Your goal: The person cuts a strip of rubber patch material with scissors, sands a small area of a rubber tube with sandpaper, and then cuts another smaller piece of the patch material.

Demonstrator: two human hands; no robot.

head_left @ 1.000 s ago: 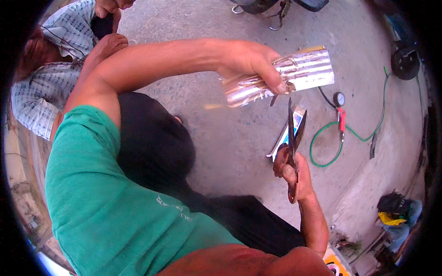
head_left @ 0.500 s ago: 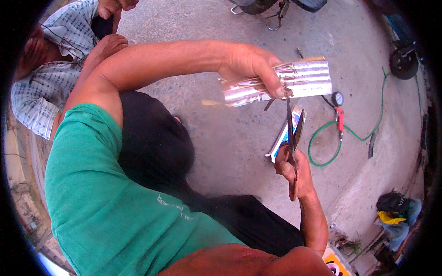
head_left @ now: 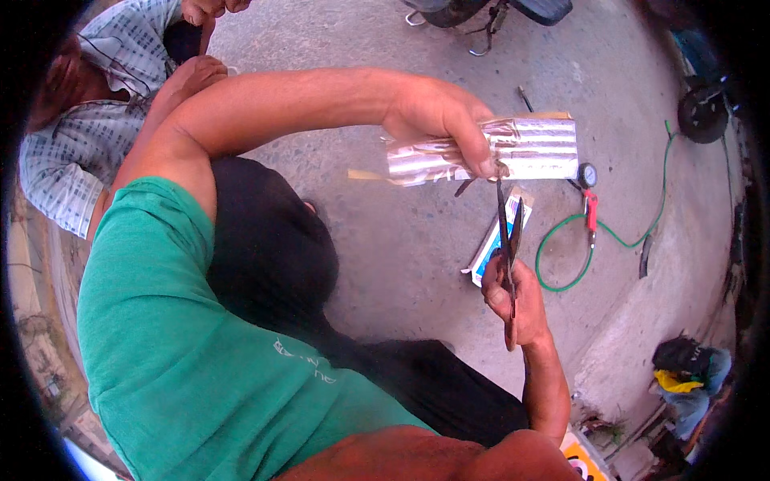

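Note:
My left hand [head_left: 441, 116] reaches across from the left and grips a shiny silver, ribbed packet of strips [head_left: 537, 146], with the thumb pressed on its near face. Thin brown strips or edges show around the packet, and a tan piece juts out at its left end. My right hand [head_left: 523, 301] holds dark, worn scissors [head_left: 513, 276] by the handles, blades pointing away from me and parted. One blade tip meets a small dark bit just below my left thumb; whether it is cutting I cannot tell. A white and blue box [head_left: 484, 260] lies on the ground behind the scissors.
A red tyre inflator [head_left: 591, 210] with a round gauge and a green hose [head_left: 553, 284] lies to the right on the concrete floor. A person in a checked shirt [head_left: 68, 172] sits at the left. Part of a motorcycle [head_left: 449, 12] stands beyond; a dark wheel [head_left: 703, 112] is far right.
The packet has tilted slightly, its right end dropping a little. The scissor blades are a bit closer together. Both hands keep their holds.

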